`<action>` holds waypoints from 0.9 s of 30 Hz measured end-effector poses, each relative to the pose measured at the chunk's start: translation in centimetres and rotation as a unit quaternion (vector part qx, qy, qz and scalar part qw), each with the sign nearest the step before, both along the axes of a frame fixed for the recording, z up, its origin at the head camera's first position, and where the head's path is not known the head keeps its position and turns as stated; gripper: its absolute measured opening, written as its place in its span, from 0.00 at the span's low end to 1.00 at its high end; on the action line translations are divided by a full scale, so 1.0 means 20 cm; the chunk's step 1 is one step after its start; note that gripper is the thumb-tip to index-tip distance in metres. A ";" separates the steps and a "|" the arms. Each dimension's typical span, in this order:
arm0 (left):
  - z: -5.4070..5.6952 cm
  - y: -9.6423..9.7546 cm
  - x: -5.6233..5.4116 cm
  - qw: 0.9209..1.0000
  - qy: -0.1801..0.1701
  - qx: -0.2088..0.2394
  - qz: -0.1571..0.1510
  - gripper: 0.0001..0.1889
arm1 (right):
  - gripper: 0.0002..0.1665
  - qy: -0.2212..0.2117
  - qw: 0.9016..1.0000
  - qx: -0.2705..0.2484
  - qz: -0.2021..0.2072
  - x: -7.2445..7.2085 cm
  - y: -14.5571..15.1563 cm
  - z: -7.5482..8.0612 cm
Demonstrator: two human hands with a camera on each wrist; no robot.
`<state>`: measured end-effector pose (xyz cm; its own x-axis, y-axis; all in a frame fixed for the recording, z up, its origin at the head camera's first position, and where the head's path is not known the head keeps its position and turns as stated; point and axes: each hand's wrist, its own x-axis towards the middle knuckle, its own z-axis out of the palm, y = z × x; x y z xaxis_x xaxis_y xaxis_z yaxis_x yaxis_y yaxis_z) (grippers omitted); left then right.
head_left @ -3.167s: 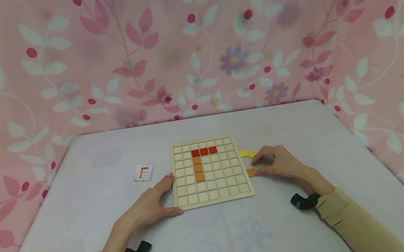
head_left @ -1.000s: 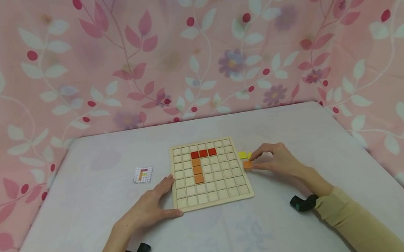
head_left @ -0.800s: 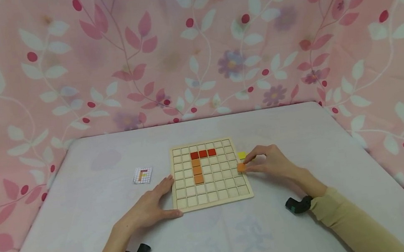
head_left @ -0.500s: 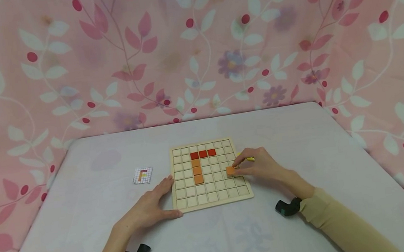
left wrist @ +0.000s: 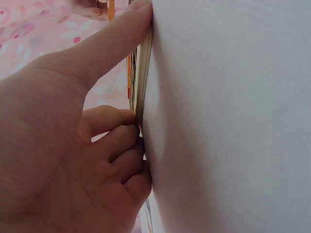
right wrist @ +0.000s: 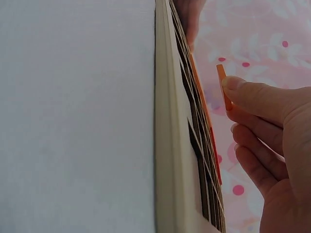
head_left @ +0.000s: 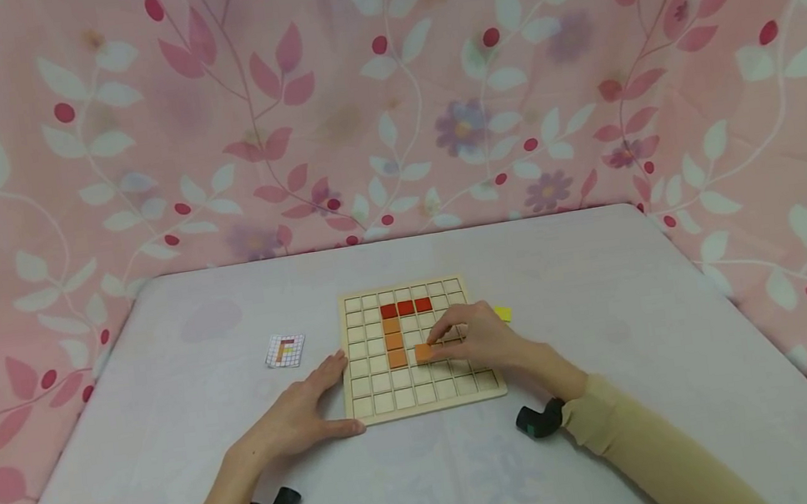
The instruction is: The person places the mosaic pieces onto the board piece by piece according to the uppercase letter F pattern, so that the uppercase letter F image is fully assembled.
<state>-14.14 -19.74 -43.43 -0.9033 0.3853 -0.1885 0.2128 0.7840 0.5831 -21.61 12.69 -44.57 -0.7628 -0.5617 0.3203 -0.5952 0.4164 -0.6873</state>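
A square wooden grid board [head_left: 382, 402] lies flat on the table. Set into it are a row of red tiles [head_left: 406, 308] and a column of orange tiles [head_left: 393, 341] running toward me from its left end. My right hand [head_left: 485, 338] pinches a loose orange tile [right wrist: 223, 87] between thumb and fingertips. That tile is held over the board, just right of the column's near end, and apart from the surface in the right wrist view. My left hand [head_left: 295, 417] rests along the board's left side, fingertips [left wrist: 127, 116] touching the edge and thumb at the near left corner.
Left of the board lies a small card [head_left: 285, 350] printed with a coloured grid pattern. A yellow tile [head_left: 503, 314] shows beyond my right hand, off the board's right edge. The white-covered table [head_left: 432, 484] ends against a pink floral cloth [head_left: 384, 95].
My right hand has pinched the orange tile beside the board, lifted it and carried it left over the grid. My left hand stays at the board's edge.
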 end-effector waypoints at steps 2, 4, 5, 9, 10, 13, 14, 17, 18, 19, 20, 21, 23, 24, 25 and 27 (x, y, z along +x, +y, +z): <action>0.00 0.00 0.00 1.000 0.000 -0.003 0.000 0.57 | 0.11 0.003 1.000 0.003 0.006 0.00 -0.03 0.00; 0.00 0.00 0.00 1.000 0.003 -0.002 -0.003 0.56 | 0.11 0.007 1.000 0.002 0.014 0.00 -0.06 0.01; 0.00 0.00 0.00 1.000 0.006 -0.002 -0.005 0.56 | 0.11 0.008 1.000 0.000 0.019 0.00 -0.08 0.01; 0.00 0.00 0.00 1.000 0.005 0.000 -0.007 0.56 | 0.11 0.013 1.000 -0.004 0.027 0.01 -0.13 0.01; 0.00 0.00 0.00 1.000 0.003 -0.002 -0.007 0.56 | 0.10 0.016 0.999 -0.004 0.027 0.01 -0.14 0.01; 0.00 0.00 0.00 1.000 -0.002 -0.001 -0.004 0.56 | 0.10 0.018 1.000 -0.003 0.021 0.02 -0.15 -0.01; 0.00 0.00 0.00 1.000 -0.003 -0.001 -0.003 0.56 | 0.10 0.020 1.000 -0.003 0.020 0.02 -0.16 -0.01; 0.00 0.00 0.00 1.000 -0.003 0.000 -0.001 0.56 | 0.11 0.024 0.999 -0.006 0.022 0.02 -0.16 -0.02; 0.00 0.00 0.00 1.000 -0.003 0.000 -0.001 0.56 | 0.11 0.022 0.999 -0.008 0.025 0.02 -0.16 -0.02; 0.00 0.00 0.00 1.000 -0.001 -0.001 -0.002 0.56 | 0.11 0.020 0.999 -0.009 0.030 0.02 -0.16 -0.03; 0.00 0.00 0.00 1.000 -0.003 -0.001 -0.001 0.56 | 0.12 0.019 0.999 -0.011 0.035 0.02 -0.16 -0.03; 0.00 0.00 0.00 1.000 -0.002 -0.001 -0.002 0.56 | 0.12 0.017 0.999 -0.011 0.040 0.02 -0.16 -0.03; 0.00 0.00 0.00 1.000 -0.002 0.001 -0.003 0.56 | 0.13 0.016 0.999 -0.010 0.049 0.02 -0.16 -0.04; 0.00 0.00 0.00 1.000 -0.002 0.001 -0.003 0.56 | 0.13 0.014 0.998 -0.011 0.052 0.02 -0.16 -0.04; 0.00 0.00 0.00 1.000 -0.003 0.002 -0.003 0.56 | 0.13 0.013 0.998 -0.010 0.055 0.02 -0.17 -0.04; 0.00 0.00 0.00 1.000 -0.004 0.003 -0.003 0.56 | 0.13 0.010 0.998 -0.010 0.061 0.03 -0.17 -0.04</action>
<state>-14.14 -19.70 -43.44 -0.8997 0.3911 -0.1938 0.2115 0.7791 0.5902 -21.07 9.36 -45.46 -0.6828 -0.6434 0.3462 -0.6536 0.3262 -0.6829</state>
